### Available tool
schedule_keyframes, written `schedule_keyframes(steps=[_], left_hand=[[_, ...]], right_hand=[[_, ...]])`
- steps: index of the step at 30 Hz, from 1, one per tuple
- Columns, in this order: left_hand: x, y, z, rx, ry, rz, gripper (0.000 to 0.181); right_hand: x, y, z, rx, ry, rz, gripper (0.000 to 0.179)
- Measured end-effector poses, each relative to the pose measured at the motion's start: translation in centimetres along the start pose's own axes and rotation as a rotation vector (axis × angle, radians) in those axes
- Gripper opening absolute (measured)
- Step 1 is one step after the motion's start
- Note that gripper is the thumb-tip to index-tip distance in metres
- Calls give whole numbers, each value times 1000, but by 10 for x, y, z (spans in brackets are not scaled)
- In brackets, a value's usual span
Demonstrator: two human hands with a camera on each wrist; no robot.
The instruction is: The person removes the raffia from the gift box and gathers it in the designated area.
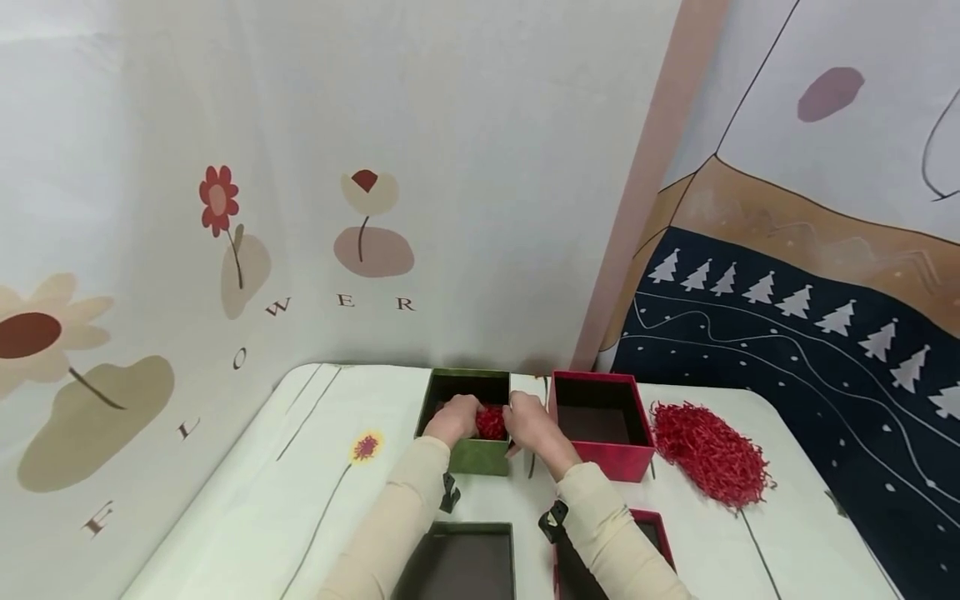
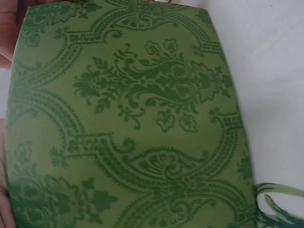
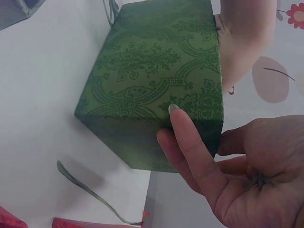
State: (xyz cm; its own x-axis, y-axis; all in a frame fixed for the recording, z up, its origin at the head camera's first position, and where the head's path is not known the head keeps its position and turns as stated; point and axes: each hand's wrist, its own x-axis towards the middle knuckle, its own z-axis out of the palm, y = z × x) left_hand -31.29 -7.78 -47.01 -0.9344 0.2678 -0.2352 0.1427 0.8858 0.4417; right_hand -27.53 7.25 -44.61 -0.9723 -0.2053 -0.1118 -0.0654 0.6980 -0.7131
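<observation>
A green box [image 1: 480, 457] with a damask pattern stands open-topped at the back middle of the table. Red shredded paper [image 1: 491, 422] lies inside it. Over the near left of the box, my left hand [image 1: 455, 418] reaches in beside the shreds, its fingertips hidden by the walls. My right hand [image 1: 534, 422] grips the box at its right wall. In the right wrist view, fingers [image 3: 187, 137] lie along the outside of the box and the thumb goes over the rim. The left wrist view is mostly filled by the patterned box side [image 2: 142, 118].
An open red box [image 1: 611, 454] stands right of the green one. Beyond it lies a loose pile of red shredded paper [image 1: 712, 454]. Nearer me are a dark-lined green-edged tray or lid [image 1: 468, 558] and a red-edged one [image 1: 654, 527], partly behind my right arm. A printed cloth wall [image 1: 487, 208] rises behind.
</observation>
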Motion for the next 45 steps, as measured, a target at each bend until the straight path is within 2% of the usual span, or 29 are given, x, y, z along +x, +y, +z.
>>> schedule_keyframes(steps=[5,9,13,18,21,23,26,29,33,39,45], left_hand=[[-2,-14,2,-93,65,12,13],[-6,-17,-5,-124,122,48,24],[-7,-9,-29,-186,233,124,37],[-16,-9,-68,-328,409,141,42],[-26,-20,-91,-385,505,125,41],[-34,-34,-103,-394,565,96,41],[-44,-61,-109,-380,618,26,43],[-53,-88,-101,-354,609,-68,46],[-60,-110,-79,-347,520,-152,53],[-63,-131,-49,-300,434,-231,61],[-69,-139,-38,-202,366,-253,69]], right_hand=[[-1,0,4,11,-6,20,33],[-1,-1,2,-3,-7,31,33],[2,-2,-2,-6,14,35,30],[2,-4,-5,23,6,30,30],[1,-4,-5,38,2,35,35],[1,-4,-5,41,2,35,38],[1,-3,-4,22,-3,30,37],[1,-3,-3,-8,-6,36,33],[2,-4,-4,-46,3,53,28],[1,-6,-3,-51,4,52,23],[0,-6,1,-18,-4,57,21]])
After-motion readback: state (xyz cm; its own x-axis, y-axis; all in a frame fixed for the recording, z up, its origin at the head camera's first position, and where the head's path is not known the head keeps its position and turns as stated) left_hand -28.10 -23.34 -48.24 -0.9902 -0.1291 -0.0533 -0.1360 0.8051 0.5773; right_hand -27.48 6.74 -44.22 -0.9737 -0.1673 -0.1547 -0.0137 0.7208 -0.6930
